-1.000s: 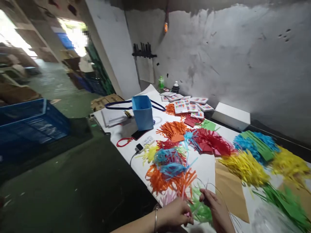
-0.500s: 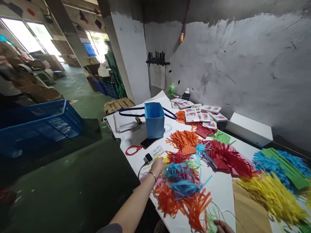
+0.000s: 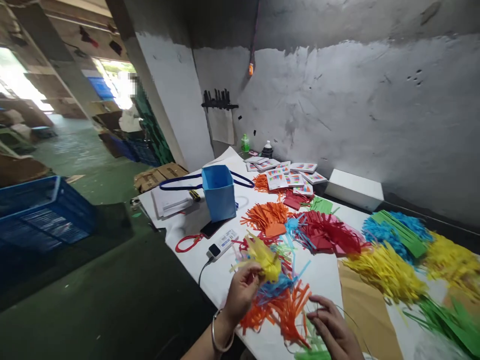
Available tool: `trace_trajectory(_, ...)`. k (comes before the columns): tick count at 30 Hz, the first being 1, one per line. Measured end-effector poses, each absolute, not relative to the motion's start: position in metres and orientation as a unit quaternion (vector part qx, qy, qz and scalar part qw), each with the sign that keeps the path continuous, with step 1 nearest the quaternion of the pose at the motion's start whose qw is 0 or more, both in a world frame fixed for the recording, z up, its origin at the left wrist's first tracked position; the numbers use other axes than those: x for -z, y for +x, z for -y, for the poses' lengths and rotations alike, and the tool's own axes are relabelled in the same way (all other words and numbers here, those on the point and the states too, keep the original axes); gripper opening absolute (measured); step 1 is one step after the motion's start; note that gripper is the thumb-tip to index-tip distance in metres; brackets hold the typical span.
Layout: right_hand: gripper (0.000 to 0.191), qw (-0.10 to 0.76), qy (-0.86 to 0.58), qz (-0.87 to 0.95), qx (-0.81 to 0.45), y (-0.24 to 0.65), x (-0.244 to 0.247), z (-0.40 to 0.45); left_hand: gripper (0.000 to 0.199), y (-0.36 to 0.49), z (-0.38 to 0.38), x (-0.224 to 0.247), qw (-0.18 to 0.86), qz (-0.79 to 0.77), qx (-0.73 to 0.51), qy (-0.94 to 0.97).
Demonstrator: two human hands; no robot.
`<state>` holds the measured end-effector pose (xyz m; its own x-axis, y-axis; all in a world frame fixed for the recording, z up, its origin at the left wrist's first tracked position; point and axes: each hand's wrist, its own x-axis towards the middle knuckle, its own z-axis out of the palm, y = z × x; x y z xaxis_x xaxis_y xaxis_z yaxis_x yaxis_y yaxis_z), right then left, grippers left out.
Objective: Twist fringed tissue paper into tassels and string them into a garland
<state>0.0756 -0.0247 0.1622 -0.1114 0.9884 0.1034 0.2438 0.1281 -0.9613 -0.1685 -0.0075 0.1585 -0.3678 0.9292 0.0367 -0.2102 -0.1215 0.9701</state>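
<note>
My left hand (image 3: 242, 295), with a bracelet at the wrist, pinches a yellow tissue-paper tassel (image 3: 268, 262) above the pile. Beneath it lie blue tissue strips (image 3: 277, 287) and an orange tassel (image 3: 294, 307). At the lower right, my right hand (image 3: 332, 325) has its thumb and fingers closed on a thin string (image 3: 352, 320), a loop of which trails beside the hand. Green tissue (image 3: 313, 352) lies just below that hand. Farther back are an orange fringe (image 3: 268, 217) and dark red fringes (image 3: 322, 230).
A blue bag (image 3: 218, 200) with dark handles stands on the white table, near a phone (image 3: 215, 228) and a small black-screened device (image 3: 214, 251). Picture-printed packs (image 3: 292, 179) and a white box (image 3: 354, 189) line the wall side. Yellow fringes (image 3: 390, 275) lie right; a blue crate (image 3: 45, 215) stands left.
My left hand has lifted the yellow tassel from the pile and brought it closer to me. My right hand has moved up and farther into view. The camera has turned right.
</note>
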Motion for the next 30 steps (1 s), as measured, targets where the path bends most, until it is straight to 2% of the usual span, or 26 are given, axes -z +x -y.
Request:
trace_trajectory(3, 0.032, 0.443, -0.449, 0.628, -0.456, 0.083, -0.200, 0.024, 0.005, -0.128, 0.026, -0.163, 0.482, -0.473, -0.577, 0.460)
trace_trajectory(6, 0.029, 0.427, -0.423, 0.639, -0.480, 0.098, -0.217, 0.026, 0.004, -0.101, 0.034, -0.166, 0.523, -0.454, -0.508, 0.513)
trace_trajectory(12, 0.023, 0.477, -0.487, 0.599, -0.421, 0.126, -0.202, 0.047, 0.039, -0.056, 0.043, -0.184, 0.496, -0.487, -0.535, 0.481)
trace_trajectory(15, 0.023, 0.488, -0.487, 0.577, -0.437, 0.134, -0.193, 0.059, 0.031, -0.025, 0.048, -0.184, 0.550, -0.453, -0.466, 0.525)
trace_trajectory(18, 0.024, 0.518, -0.512, 0.552, -0.405, 0.145, -0.189, 0.069, 0.021, -0.001, 0.045, -0.180, 0.632, -0.432, -0.449, 0.462)
trace_trajectory(23, 0.031, 0.487, -0.585, 0.535, -0.366, 0.168, -0.187, 0.086, 0.035, 0.013, 0.041, -0.181, 0.799, -0.333, -0.424, 0.266)
trace_trajectory(30, 0.025, 0.465, -0.548, 0.615, -0.324, 0.173, -0.200, 0.103, 0.027, 0.029, 0.054, -0.196, 0.850, -0.255, -0.412, 0.207)
